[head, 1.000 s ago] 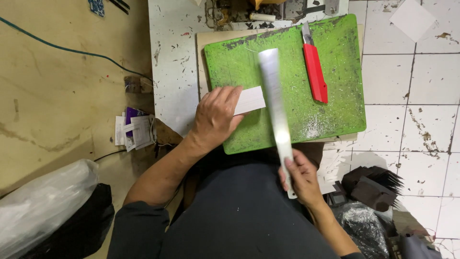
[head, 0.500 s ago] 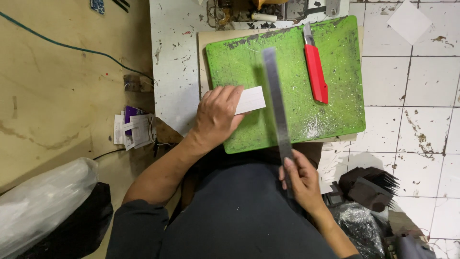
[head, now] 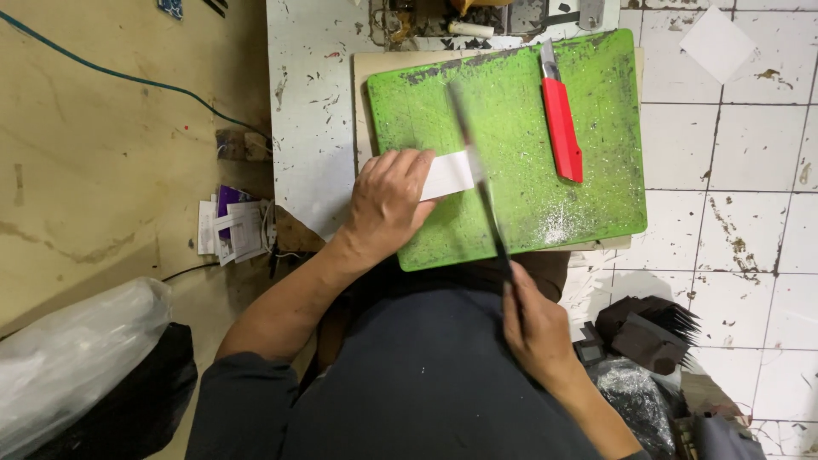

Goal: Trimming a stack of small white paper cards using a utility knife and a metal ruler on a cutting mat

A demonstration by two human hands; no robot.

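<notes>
While left hand presses white strip, half hidden, right hand grips blurred ruler.

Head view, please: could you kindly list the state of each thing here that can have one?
Left hand: flat, pressing on the white strip.
White strip: lying flat on the green cutting mat.
Right hand: gripping the metal ruler.
Metal ruler: turned on edge above the mat.
Red utility knife: lying untouched on the mat.
Green cutting mat: flat, scarred.
</notes>
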